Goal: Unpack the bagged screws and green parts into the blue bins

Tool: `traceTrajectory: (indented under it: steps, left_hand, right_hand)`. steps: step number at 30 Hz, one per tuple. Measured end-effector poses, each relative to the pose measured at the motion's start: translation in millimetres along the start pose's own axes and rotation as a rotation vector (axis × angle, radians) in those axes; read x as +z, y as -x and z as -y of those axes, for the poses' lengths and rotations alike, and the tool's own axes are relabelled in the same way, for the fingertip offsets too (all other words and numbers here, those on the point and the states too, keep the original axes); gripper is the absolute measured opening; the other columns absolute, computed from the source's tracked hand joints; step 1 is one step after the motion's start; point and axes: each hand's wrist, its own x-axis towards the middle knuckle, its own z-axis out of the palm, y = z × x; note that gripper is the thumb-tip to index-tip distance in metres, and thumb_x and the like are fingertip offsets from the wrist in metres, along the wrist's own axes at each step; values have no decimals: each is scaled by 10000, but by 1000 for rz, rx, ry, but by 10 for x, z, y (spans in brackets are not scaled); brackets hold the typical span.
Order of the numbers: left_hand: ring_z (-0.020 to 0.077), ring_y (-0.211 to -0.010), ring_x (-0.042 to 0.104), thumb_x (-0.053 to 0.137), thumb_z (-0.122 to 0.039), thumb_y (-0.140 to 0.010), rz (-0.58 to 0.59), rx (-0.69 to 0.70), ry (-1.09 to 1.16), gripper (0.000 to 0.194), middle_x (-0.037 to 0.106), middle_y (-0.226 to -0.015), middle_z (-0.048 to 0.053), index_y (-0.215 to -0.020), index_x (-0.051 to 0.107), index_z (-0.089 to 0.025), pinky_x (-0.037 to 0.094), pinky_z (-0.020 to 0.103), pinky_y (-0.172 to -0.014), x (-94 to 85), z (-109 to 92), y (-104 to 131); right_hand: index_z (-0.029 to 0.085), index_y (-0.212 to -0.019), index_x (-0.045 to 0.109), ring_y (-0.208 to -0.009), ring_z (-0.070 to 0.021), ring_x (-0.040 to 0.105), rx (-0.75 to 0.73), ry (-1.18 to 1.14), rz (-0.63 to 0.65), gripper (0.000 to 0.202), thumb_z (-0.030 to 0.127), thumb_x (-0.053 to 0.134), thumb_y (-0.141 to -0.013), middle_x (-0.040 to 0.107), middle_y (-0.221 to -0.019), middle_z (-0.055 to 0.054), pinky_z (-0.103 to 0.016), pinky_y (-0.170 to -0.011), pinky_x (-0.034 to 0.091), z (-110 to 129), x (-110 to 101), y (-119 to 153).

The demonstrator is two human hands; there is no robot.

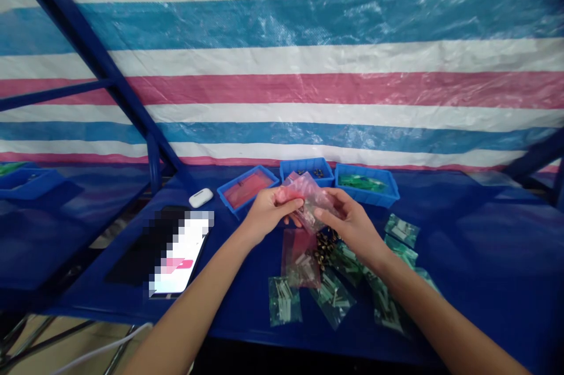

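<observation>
The left hand (271,210) and the right hand (350,217) are each clamped on a pink bag (309,203), thumb toward the camera and fingers behind. The bag is raised over the table (476,240), in front of the middle tray (304,164). It is tilted and creased; its long axis appears to slope from upper left to lower right, though the hands cover parts of its edges.

A second pink bag (301,254) lies below it, long axis running away from the person, beside a pile of brass-coloured parts (326,250). A green bag (285,300) containing white rods lies nearer the table edge; another green bag (333,298) slants from upper left to lower right. The left tray (228,203) contains pink sheets; the right tray (365,195) contains green ones.

The phone screen (187,257) shows a pink block; pixelation covers part of it and its lettering is not legible.
</observation>
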Motion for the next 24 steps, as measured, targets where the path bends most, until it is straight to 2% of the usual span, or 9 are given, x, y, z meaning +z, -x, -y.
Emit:
traceTrajectory:
  steps: [3, 6, 8, 10, 13, 19, 21, 24]
  left_hand:
    - [189, -603, 688, 672, -389, -838, -13, -13, 69, 302, 712, -698, 73, -948, 628, -111, 427, 230, -487, -4, -7, -11]
    - [181, -634, 680, 616, -373, -879, 49, -14, 98, 329, 720, -752, 97, -1068, 626, -103, 405, 225, -491, -25, -24, -4]
    - [143, -608, 637, 621, -330, -874, 130, -22, 79, 278, 717, -777, 100, -1031, 646, -101, 398, 222, -513, -46, -33, 10]
    - [108, -585, 581, 665, -281, -834, 168, -22, 61, 193, 695, -757, 75, -903, 668, -100, 401, 221, -544, -63, -29, 23]
    - [107, -633, 566, 707, -281, -796, 109, -31, 81, 177, 647, -726, 35, -814, 665, -110, 429, 224, -605, -64, -2, 27]
    - [110, -615, 562, 722, -393, -791, 31, -44, 30, 282, 638, -707, 20, -841, 661, -123, 434, 226, -585, -8, 38, 22]
    - [126, -636, 595, 749, -385, -761, 41, -43, 11, 297, 675, -753, 39, -872, 677, -118, 459, 239, -597, 0, 39, 23]
    - [172, -754, 663, 768, -349, -739, 51, -26, -5, 326, 726, -903, 79, -964, 702, -123, 519, 292, -710, -13, 20, 16]
  right_hand:
    - [222, -1194, 535, -971, -210, 635, 75, -149, 45, 537, 392, 754, -734, 671, -1112, -61, -335, -847, 507, 26, 19, 0]
    - [193, -1098, 604, -920, -203, 645, 102, -174, 38, 423, 411, 730, -758, 700, -1030, -63, -331, -849, 494, 27, 2, 2]
    - [176, -995, 651, -890, -196, 639, 87, -130, 20, 330, 430, 699, -790, 710, -992, -59, -316, -831, 481, 11, -27, 1]
    - [170, -927, 672, -829, -183, 628, 75, -61, 12, 300, 445, 676, -810, 711, -942, -46, -300, -778, 471, -8, -54, -4]
    - [167, -881, 675, -734, -159, 597, 76, -1, 11, 291, 449, 682, -805, 692, -833, -19, -283, -708, 451, -26, -65, -11]
    - [179, -819, 646, -783, -177, 600, 58, -6, 72, 286, 463, 678, -793, 684, -845, -24, -308, -747, 463, -32, -37, -2]
    - [185, -819, 643, -768, -180, 595, 52, 10, 80, 297, 479, 672, -791, 678, -832, -24, -308, -721, 464, -41, -38, -1]
    - [188, -794, 628, -722, -168, 576, 28, 44, 81, 296, 480, 674, -788, 656, -782, -13, -291, -678, 449, -50, -42, -5]
